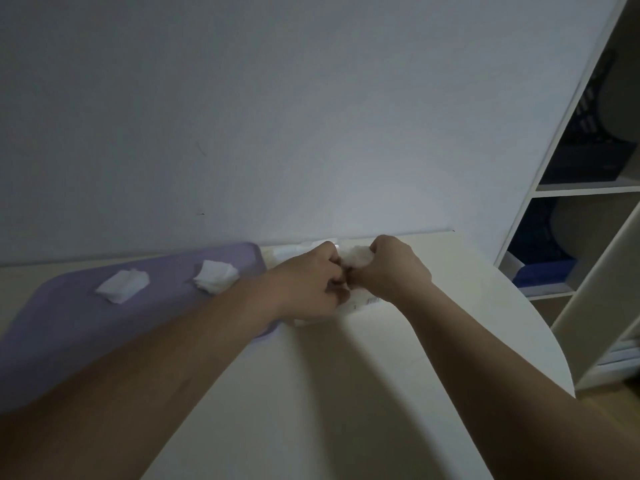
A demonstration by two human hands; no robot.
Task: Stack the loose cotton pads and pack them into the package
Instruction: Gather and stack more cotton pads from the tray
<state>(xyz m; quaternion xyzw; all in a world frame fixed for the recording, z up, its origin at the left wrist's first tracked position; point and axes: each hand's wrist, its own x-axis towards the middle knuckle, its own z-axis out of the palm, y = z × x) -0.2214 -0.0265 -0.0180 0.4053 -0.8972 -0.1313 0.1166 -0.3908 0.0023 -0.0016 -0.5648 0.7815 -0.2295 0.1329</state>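
Note:
Two small heaps of white cotton pads lie on a purple tray point(69, 323): one heap point(122, 285) at the left, another point(215, 280) nearer the tray's right end. Right of the tray, my left hand point(311, 282) and my right hand point(391, 268) meet over a pale plastic package point(360, 304) on the table. My right hand grips a bunch of white cotton pads point(356, 256) at the package's top. My left hand's fingers are curled at the package; the hands hide most of it.
The white table point(346, 393) has a rounded right edge and stands against a plain wall. A white shelf unit point(581, 192) with dark blue items stands at the right. A wooden floor shows at the bottom right.

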